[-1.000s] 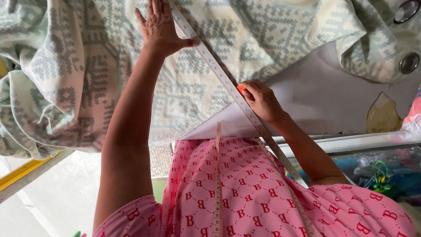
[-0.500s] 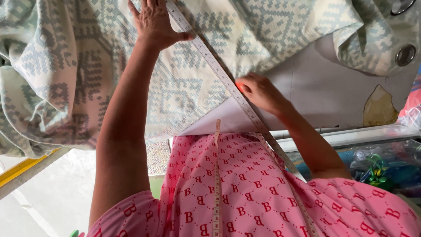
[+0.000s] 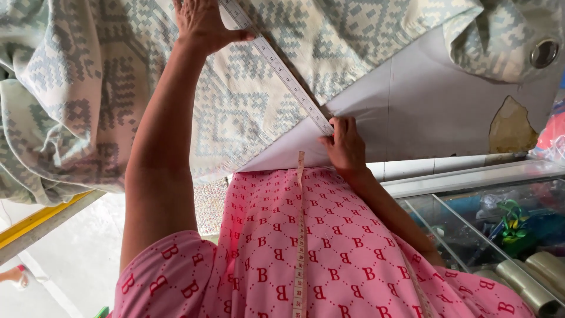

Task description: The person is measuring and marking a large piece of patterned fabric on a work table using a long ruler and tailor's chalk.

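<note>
Measuring tape (image 3: pixel 282 73) is stretched in a diagonal line across the patterned grey-and-cream fabric (image 3: pixel 118 88), and it could be pulled off true if the cloth, bunched in loose folds to the tape's left, were dragged, or if either end were let slip. Its far end is pressed flat under the left hand (image 3: pixel 203 23), fingers spread wide with the thumb alongside the tape, while its near end is pinched against the fabric's edge by the curled fingertips of the right hand (image 3: pixel 344 144).

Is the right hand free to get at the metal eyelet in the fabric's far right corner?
Probably not right now: the right hand is pinning the ruler onto the patterned fabric, and the eyelet lies well away to the right.
</note>
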